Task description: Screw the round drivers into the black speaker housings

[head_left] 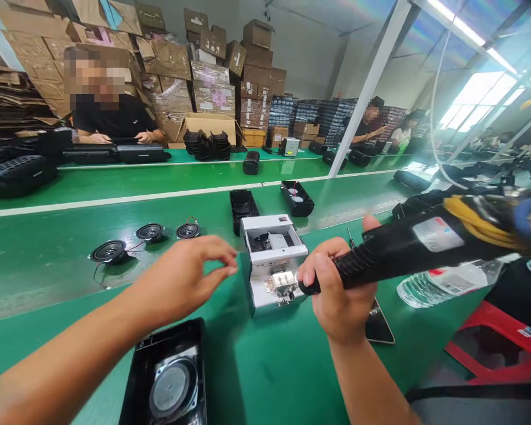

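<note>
My right hand (340,289) is wrapped round a black electric screwdriver (393,248), its ribbed front end pointing left. The screwdriver's nose is at the front of a white screw feeder (274,265), by the metal fitting on its face; the tip is hard to make out. To the left of the feeder my left hand (199,271) hovers, fingers bent and thumb slightly apart from them, with nothing visible between. Below my left forearm lies a black speaker housing (194,342) with a round speaker driver (170,389) set in it.
Several loose speaker drivers (110,251) with wires lie at left on the green bench (265,366). Black housings (297,198) stand behind the feeder. A water bottle (442,286) and a phone (379,324) are at right, near a red stool (495,336). Co-workers sit across.
</note>
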`<state>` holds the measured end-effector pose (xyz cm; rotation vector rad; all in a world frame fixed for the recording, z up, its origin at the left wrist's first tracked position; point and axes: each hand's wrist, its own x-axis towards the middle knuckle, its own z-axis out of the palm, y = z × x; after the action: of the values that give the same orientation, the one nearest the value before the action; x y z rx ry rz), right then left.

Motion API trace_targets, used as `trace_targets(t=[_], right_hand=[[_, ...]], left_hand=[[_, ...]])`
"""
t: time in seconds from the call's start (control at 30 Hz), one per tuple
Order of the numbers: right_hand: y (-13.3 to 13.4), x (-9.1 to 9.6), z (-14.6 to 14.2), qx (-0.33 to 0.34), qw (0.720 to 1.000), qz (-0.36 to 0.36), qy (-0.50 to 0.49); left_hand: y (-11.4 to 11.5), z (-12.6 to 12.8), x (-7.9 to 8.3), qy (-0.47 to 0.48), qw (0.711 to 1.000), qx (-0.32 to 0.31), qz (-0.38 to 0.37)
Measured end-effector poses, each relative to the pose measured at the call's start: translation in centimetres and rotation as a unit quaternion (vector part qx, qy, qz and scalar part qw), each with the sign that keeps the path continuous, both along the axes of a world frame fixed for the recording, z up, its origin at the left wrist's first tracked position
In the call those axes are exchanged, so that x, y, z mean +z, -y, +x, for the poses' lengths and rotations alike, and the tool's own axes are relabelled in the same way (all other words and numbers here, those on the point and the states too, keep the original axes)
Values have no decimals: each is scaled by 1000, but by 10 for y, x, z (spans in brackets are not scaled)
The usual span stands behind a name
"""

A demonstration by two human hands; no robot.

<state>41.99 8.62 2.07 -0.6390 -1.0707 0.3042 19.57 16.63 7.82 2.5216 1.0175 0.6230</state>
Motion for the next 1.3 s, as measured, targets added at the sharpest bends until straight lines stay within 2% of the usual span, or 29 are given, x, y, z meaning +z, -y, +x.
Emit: trace_targets(t=[0.13,0.23,0.27,0.33,0.43,0.47,0.53,0.63,0.73,0.83,1.0,1.13,1.3], right_hand=[[-11,-8,-3,-18,998,-58,27],[-5,-14,-4,-12,994,-105,23],[-1,-15,-5,-6,992,-125,22],[11,-17,-8,12,986,-168,9],[31,-16,-18,56,979,-191,-47],[37,-14,-22,73,977,-189,-68],[47,-8,-32,104,974,-181,-93],[52,7,-52,138,972,-152,-114],[48,18,-79,163,969,-123,-141],[36,17,-106,192,965,-102,-147],[14,-12,-130,241,960,-112,-84],[6,-35,-131,216,964,-152,-22],[5,-46,-131,216,956,-197,11]], left_hand=[[-24,68,-3,-10,999,13,50],[-31,87,-14,-30,998,8,48],[-28,83,-16,-28,998,10,51],[-11,59,-22,-17,998,20,61],[36,-2,-37,-11,997,40,70],[54,-25,-45,-20,996,39,71],[88,-65,-66,-58,989,64,121],[120,-100,-95,-121,978,85,144],[129,-106,-112,-137,977,105,128],[129,-103,-117,-133,978,125,99],[128,-106,-122,-107,983,103,110],[127,-109,-130,-119,982,93,118],[127,-109,-134,-136,981,87,110]])
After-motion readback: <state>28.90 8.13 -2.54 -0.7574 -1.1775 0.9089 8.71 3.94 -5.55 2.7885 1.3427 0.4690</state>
